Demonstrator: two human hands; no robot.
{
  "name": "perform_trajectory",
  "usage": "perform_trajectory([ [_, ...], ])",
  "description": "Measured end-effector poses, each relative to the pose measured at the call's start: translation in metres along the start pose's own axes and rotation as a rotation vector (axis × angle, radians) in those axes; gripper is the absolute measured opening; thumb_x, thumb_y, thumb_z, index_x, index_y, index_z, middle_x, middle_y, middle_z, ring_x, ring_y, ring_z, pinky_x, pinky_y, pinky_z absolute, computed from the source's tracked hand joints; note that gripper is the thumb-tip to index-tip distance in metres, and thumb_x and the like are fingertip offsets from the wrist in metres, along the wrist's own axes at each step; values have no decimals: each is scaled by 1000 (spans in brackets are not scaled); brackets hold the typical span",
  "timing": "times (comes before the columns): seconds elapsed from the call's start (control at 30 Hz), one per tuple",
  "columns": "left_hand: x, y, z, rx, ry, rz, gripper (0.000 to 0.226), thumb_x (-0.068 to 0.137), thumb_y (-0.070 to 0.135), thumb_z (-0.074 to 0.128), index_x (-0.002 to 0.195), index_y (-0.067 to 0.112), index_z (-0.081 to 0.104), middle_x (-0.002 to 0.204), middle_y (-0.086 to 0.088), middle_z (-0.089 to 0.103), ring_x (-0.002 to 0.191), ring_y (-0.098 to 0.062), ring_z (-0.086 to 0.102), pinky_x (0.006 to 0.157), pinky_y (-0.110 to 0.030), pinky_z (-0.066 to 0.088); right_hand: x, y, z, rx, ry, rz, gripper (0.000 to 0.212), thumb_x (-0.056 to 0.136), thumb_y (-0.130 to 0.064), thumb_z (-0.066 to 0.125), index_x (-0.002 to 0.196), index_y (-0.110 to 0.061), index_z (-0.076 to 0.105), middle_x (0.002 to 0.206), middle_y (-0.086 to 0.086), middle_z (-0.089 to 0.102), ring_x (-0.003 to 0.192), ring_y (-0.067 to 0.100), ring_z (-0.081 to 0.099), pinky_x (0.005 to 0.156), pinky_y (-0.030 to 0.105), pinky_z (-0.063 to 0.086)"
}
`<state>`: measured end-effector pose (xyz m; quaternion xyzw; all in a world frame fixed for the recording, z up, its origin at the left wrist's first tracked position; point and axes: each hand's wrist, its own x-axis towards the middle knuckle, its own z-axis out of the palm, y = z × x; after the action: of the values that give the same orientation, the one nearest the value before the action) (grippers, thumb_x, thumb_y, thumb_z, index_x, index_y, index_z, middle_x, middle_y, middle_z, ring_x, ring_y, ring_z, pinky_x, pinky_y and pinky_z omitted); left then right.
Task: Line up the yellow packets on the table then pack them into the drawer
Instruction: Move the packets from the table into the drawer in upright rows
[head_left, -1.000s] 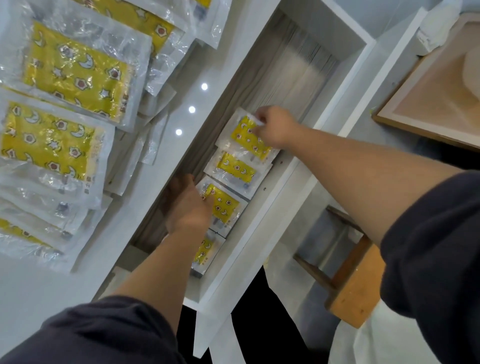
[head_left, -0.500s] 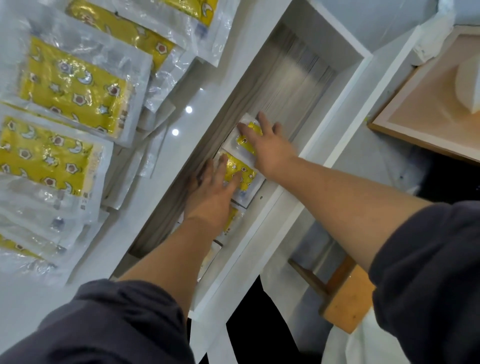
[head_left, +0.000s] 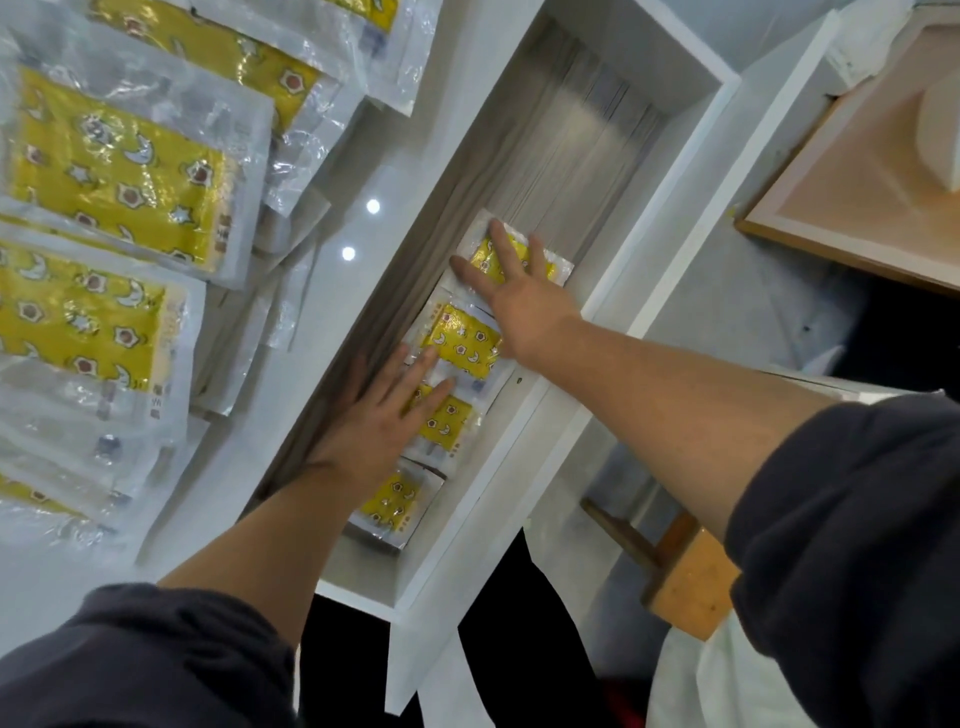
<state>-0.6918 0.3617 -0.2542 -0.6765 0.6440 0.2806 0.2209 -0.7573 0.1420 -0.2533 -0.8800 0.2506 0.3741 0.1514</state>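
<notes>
A wooden stool (head_left: 685, 577) stands below a wood-framed board (head_left: 852, 171).

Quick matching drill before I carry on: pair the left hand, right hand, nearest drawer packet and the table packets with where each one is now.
Things:
1. left hand
2. right hand
3. nearest drawer packet
4. table packets

Places:
A. untouched, at the near end of the drawer row
B. flat on the farthest packet in the drawer
C. overlapping on the white table, outside the drawer
D. flat on the middle packets of the row

Pairs: 1-D, 2-B, 3-A, 4-C
</notes>
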Motion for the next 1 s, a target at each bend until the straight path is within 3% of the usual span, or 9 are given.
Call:
perform_trajectory([
  [0.13, -2, -4, 12, 16, -39, 33, 112, 86, 19, 64, 144, 25, -32, 150, -11, -41, 140, -37, -31, 112, -64, -3, 3, -3, 8, 2, -4, 23, 116, 78, -5, 76, 149, -45, -6, 156, 1, -31, 143, 45, -16, 87, 51, 54],
  [0.53, -5, 1, 4, 71, -58, 54, 107, 88, 21, 63, 149, 23, -24, 153, -14, -35, 142, -40, -25, 111, -65, -2, 0, -2, 7, -7, -1, 14, 115, 76, -9, 79, 149, -46, -3, 157, 1, -29, 144, 44, -14, 91, 53, 52],
  [0.63, -9, 3, -9, 25, -54, 50, 102, 87, 14, 60, 151, 23, -19, 154, -14, -33, 142, -39, -26, 113, -65, 1, -9, 0, 1, -19, 6, 10, 114, 74, -19, 81, 150, -44, 0, 158, 2, -25, 144, 43, -15, 101, 61, 41],
  [0.73, -22, 4, -34, -77, -37, 24, 98, 87, 6, 56, 151, 21, -15, 155, -14, -30, 143, -36, -27, 116, -60, 2, -29, -5, -13, 25, 54, 12, 106, 76, -10, 76, 151, -36, 6, 160, 8, -14, 145, 43, -11, 110, 62, 27],
  [0.8, -38, 6, -57, -110, -18, 34, 86, 91, 10, 50, 152, 19, -9, 159, -13, -20, 146, -34, -19, 118, -55, 2, -50, -14, -25, 110, 100, 11, 93, 80, -4, 69, 152, -27, 15, 161, 12, -1, 146, 41, -3, 112, 57, 27],
  [0.9, -67, 4, -90, -136, 110, 41, 68, 92, 19, 51, 150, 15, 14, 158, -14, 9, 147, -32, 6, 115, -47, 20, -91, -38, -46, 276, 178, 30, 71, 85, -4, 61, 147, -18, 30, 153, 11, 24, 142, 32, 21, 104, 44, 39],
  [1.0, -103, -12, -120, -260, 221, 12, 43, 87, 13, 50, 130, 12, 41, 135, -11, 43, 126, -30, 40, 91, -36, 39, -128, -65, -67, 377, 175, 81, 54, 90, -10, 54, 141, -17, 38, 145, 7, 37, 131, 26, 36, 93, 38, 43],
])
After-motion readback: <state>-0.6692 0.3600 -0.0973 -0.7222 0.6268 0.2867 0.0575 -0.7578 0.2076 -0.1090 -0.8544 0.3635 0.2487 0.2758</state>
